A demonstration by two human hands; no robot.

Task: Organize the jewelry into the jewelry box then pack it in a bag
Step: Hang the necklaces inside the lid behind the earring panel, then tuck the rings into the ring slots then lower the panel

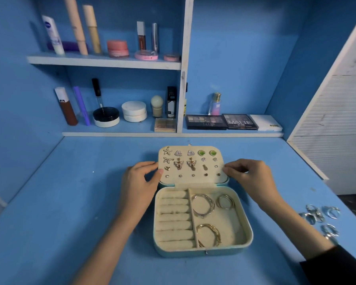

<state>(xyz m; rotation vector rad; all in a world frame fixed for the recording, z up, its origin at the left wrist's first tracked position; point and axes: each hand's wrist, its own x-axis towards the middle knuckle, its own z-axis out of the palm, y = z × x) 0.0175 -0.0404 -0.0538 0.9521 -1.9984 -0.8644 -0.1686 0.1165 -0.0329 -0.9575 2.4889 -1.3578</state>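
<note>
Earring panel (pixel 191 164) filled, bangles (pixel 216 235) in jewelry box (pixel 183 253); ring rolls (pixel 175 217) empty, rings (pixel 314 218) loose at right, no bag visible; left hand (pixel 141 177), right hand (pixel 249 173) pinching panel edges.

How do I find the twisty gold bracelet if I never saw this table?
Look at the open jewelry box in the middle of the blue table. In its big right compartment, the gold bracelet lies nearest the front edge. The two hoops behind it look silvery; only this one is gold and twisted.
</note>
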